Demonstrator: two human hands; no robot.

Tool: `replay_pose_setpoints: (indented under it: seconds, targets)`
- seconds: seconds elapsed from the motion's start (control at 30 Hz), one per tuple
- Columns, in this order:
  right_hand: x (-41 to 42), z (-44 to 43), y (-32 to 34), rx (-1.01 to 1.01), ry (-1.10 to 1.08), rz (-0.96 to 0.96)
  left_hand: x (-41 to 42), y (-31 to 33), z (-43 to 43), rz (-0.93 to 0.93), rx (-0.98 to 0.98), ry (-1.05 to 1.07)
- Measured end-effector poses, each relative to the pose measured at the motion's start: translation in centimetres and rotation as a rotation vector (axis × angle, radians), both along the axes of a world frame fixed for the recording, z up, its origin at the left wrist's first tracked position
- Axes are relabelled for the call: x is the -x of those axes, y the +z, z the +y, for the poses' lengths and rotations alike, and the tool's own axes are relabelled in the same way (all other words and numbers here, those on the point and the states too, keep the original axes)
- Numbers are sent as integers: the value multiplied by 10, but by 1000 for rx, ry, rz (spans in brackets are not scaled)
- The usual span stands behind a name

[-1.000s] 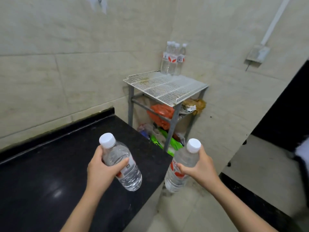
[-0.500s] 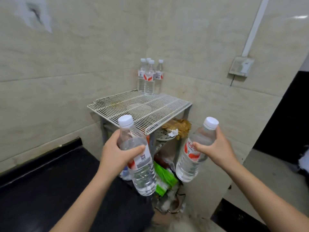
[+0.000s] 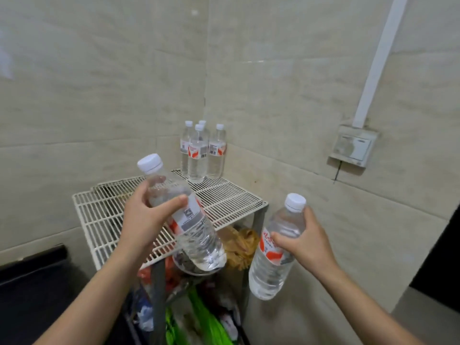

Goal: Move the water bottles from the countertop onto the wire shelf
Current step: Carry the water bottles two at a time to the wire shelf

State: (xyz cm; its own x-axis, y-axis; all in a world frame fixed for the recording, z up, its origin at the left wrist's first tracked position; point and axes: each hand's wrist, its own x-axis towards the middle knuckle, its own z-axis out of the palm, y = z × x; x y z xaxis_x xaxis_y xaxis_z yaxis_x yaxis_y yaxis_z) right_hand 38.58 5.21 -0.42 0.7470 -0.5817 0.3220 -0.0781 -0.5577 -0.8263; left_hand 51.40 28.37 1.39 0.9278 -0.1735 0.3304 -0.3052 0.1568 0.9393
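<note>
My left hand [image 3: 146, 217] grips a clear water bottle [image 3: 196, 235] with a white cap and red-and-white label, tilted over the front of the white wire shelf [image 3: 234, 197]. My right hand [image 3: 303, 242] holds a second water bottle [image 3: 271, 270] nearly upright, in the air just right of the shelf's front corner. Several more water bottles [image 3: 202, 153] stand upright in a tight group at the shelf's back corner against the tiled walls. A strip of the black countertop [image 3: 32, 285] shows at the lower left.
Below the wire shelf, a lower level holds crumpled bags in red, brown and green [image 3: 239, 245]. A wall switch box [image 3: 353, 145] with a white conduit sits at the right. Tiled walls close in the corner. A dark opening lies at the far right.
I have come closer to the shelf. Both hands have carried their bottles up and forward, the left one now over the shelf's front part, and the countertop has slid out to the lower left.
</note>
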Motion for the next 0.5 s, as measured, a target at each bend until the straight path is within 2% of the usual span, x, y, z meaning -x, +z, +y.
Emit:
replay_pose_setpoints:
  seconds: [0.3, 0.5]
  targets:
    - [-120, -82, 47, -21, 79, -299, -95, 26, -66, -74, -51, 157]
    - [-226, -113, 62, 51, 124, -215, -176, 25, -122, -24, -107, 162]
